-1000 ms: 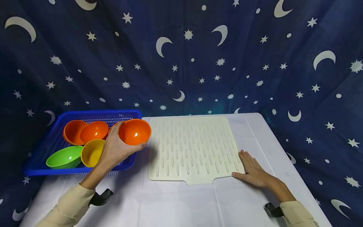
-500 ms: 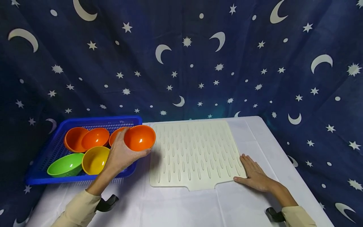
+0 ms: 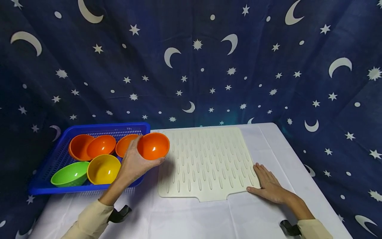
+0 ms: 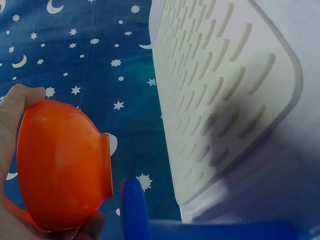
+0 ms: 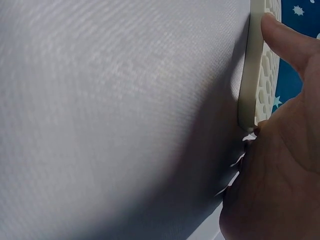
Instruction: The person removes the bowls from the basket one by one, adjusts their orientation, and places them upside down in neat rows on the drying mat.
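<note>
My left hand (image 3: 131, 169) holds an orange bowl (image 3: 153, 146) between thumb and fingers, over the gap between the blue basket (image 3: 71, 190) and the left edge of a cream ridged drying mat (image 3: 206, 162). Seen from the left wrist, the bowl (image 4: 62, 165) is tilted on its side, its foot facing the mat. Flat by the mat's front right corner lies my right hand (image 3: 270, 188), fingers straight along the edge. In the right wrist view the thumb (image 5: 287, 42) touches the mat's edge (image 5: 250, 90).
Inside the basket sit several more bowls: three orange, including one (image 3: 102, 144) in the middle, one green (image 3: 71, 174) and one yellow (image 3: 103, 169). A white cloth (image 3: 191, 219) covers the table. Behind it hangs a dark blue star-and-moon curtain (image 3: 203, 83).
The left hand has carried the orange bowl rightward, from over the basket's right side toward the mat. The right hand stays at the mat's corner. The head view has shifted slightly.
</note>
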A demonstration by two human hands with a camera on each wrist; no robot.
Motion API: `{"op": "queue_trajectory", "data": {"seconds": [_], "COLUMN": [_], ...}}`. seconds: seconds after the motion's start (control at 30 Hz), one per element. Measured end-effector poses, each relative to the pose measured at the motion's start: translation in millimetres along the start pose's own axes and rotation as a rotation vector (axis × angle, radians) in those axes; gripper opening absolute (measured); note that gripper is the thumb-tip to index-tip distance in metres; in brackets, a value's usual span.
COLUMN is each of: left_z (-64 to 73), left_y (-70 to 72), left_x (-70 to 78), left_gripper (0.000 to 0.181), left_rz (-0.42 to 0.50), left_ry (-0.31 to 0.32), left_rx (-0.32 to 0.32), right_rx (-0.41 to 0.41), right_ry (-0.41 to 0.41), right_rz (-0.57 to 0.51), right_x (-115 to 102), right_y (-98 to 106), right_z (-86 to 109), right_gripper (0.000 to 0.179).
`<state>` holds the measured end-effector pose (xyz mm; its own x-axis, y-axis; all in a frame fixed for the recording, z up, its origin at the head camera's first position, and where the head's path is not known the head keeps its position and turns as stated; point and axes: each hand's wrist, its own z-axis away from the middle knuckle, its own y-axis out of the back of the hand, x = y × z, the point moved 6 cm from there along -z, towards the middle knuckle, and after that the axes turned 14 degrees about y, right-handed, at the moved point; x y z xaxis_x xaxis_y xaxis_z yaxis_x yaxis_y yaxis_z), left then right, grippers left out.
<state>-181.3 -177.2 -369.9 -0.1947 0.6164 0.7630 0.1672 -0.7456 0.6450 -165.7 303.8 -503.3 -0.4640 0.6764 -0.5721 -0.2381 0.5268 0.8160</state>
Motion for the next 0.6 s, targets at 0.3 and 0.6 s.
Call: {"op": "queue_trajectory", "data": {"seconds": [0.3, 0.6], "left_z": [-2.2, -2.3], "left_y": [-14.8, -28.6], "left_x": [9.2, 17.7], "left_gripper": [0.115, 0.111], "left_rz": [0.000, 0.050], "left_ry": [0.001, -0.012], "left_rx": [-0.010, -0.037], "right_rx": [-0.044, -0.040], "right_ry": [-0.039, -0.022], "right_rz": [0.017, 0.029], "right_x": [-0.4, 15.4], "right_y": [2.9, -6.4], "right_z": [-0.5, 0.6], "right_gripper": [0.105, 0.108]}}
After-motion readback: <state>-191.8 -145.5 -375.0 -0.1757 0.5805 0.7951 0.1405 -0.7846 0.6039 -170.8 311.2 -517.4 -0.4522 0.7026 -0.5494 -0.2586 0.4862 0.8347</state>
